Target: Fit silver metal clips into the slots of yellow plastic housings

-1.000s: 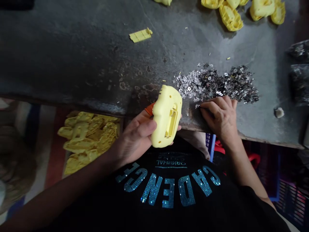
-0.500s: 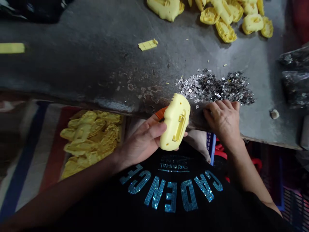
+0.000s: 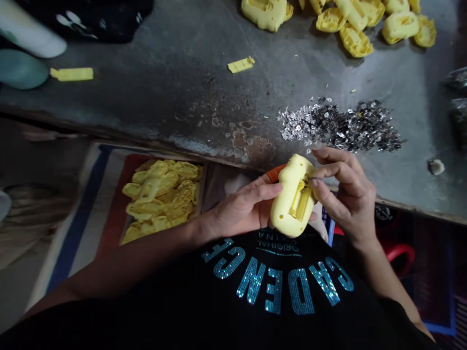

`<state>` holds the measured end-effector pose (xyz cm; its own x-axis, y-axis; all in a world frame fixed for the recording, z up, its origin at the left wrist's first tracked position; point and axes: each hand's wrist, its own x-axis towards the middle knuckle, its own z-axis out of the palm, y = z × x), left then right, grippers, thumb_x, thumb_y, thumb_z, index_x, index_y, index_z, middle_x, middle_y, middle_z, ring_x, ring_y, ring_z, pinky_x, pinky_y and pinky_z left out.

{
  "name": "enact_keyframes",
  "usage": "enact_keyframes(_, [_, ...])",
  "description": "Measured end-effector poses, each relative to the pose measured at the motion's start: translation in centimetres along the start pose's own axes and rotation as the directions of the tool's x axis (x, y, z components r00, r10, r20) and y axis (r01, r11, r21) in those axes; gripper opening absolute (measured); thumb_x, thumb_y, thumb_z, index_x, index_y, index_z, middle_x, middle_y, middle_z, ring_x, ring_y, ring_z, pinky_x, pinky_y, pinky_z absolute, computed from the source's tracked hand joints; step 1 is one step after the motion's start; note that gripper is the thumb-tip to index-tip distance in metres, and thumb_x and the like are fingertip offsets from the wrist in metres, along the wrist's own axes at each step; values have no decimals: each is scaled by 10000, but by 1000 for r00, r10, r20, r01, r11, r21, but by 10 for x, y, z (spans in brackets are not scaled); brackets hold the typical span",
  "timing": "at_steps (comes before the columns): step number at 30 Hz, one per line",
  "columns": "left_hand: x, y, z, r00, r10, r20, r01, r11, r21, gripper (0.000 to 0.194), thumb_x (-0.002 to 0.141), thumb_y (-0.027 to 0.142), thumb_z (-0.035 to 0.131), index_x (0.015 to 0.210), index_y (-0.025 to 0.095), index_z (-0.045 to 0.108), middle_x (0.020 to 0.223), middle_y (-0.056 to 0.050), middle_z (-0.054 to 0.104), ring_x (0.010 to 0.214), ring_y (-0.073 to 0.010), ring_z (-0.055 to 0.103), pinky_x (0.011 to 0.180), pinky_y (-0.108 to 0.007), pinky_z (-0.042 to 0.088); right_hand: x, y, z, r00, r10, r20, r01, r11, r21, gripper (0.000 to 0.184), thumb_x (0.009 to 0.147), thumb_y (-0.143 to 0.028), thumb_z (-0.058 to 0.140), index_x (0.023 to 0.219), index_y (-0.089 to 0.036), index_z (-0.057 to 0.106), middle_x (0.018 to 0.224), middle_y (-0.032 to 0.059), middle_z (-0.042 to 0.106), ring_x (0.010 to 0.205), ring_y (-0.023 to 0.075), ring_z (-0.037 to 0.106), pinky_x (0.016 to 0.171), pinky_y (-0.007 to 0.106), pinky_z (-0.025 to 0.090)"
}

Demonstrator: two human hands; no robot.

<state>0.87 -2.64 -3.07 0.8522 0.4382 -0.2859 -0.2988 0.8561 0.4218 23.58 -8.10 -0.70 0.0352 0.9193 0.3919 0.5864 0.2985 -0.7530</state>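
Observation:
My left hand (image 3: 251, 201) grips a yellow plastic casing (image 3: 288, 209) from its left side, thumb on top. A long battery slot (image 3: 302, 200) in the casing faces up, with small holes near its ends. My right hand (image 3: 346, 194) is at the slot's upper end, its thumb and index finger pinched together there. Whatever sits between those fingertips is too small and covered to make out. Behind the casing, an orange item (image 3: 275, 173) shows by my left fingers. Just beyond my right hand lies a pile of small shiny metal pieces (image 3: 339, 124) on the grey table (image 3: 164, 87).
More yellow casings (image 3: 355, 41) lie at the table's back right. Two yellow strips, one mid-table (image 3: 241, 65) and one at left (image 3: 73, 74), lie apart. A box of yellow parts (image 3: 160, 194) stands below the table's edge at left. A black bag (image 3: 98, 19) and bottle-like objects (image 3: 25, 68) are upper left.
My right hand has moved from the edge of the metal pile to the casing's slot. My left hand still holds the casing. The whole view has shifted, bringing the bottle-like objects in at left.

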Motion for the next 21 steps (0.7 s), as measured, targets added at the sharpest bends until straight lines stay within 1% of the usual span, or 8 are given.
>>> enact_keyframes(5, [0,-1,4,999,3,50,-6,999,54,606,1002,530,849,1533,288,686,1474,-138,801,1139,-327,862,913,-422,706,-1,-3,-2,999,20,-35,-16,992,122,37,1067,-278,766,1032,-289,763,1360,70,796,1367,315,739,1181,573,594])
enact_keyframes(6, [-1,-2,5,998,3,60,-6,998,56,600,1014,526,840,1542,290,683,1465,-135,804,1153,-328,861,923,-426,709,-1,-3,-1,999,22,-39,-16,990,140,37,1070,-280,762,1034,-290,761,1360,69,795,1367,315,740,1179,576,598])
enact_keyframes(8, [-1,-3,4,997,5,75,-9,999,49,540,1034,504,827,1515,293,704,1458,-121,806,1214,-326,848,1010,-465,709,-1,-3,2,999,13,-37,-8,989,146,38,1070,-275,761,1036,-292,761,1352,69,799,1352,312,743,1167,576,604])
enact_keyframes(11, [-2,-6,2,996,18,82,-20,1000,20,466,1060,464,811,1484,289,731,1480,-109,797,1306,-320,818,1126,-519,684,-3,-1,2,1000,-16,-26,18,994,103,40,1061,-261,775,1035,-291,769,1324,67,810,1313,308,748,1144,570,601])
enact_keyframes(13, [-1,-7,1,994,14,111,-13,1000,-5,464,1068,473,807,1485,283,733,1469,-122,800,1284,-330,831,1060,-490,717,-4,0,0,999,-42,-25,44,997,66,34,1050,-266,789,1026,-283,772,1296,71,819,1270,310,757,1117,559,602])
enact_keyframes(16, [1,-6,0,981,-12,196,16,1000,-18,470,1068,509,809,1477,291,730,1414,-132,816,1190,-345,865,847,-407,754,-4,-1,-5,997,-78,-18,79,996,33,35,1034,-263,796,1013,-273,769,1265,70,827,1215,300,766,1067,520,605])
enact_keyframes(17, [1,-6,0,977,-19,214,23,1000,-13,476,1065,515,814,1480,300,724,1403,-126,820,1172,-346,870,810,-395,754,-3,-2,-7,996,-88,-13,89,996,20,39,1029,-255,795,1012,-273,765,1266,68,828,1205,296,767,1058,512,603])
enact_keyframes(21, [3,-5,-1,981,-11,194,8,1000,12,488,1040,507,847,1471,321,713,1384,-101,831,1135,-341,878,801,-412,757,-2,-5,-9,990,-141,13,141,986,-84,76,1020,-222,788,1032,-280,740,1290,65,835,1163,297,767,1040,522,575])
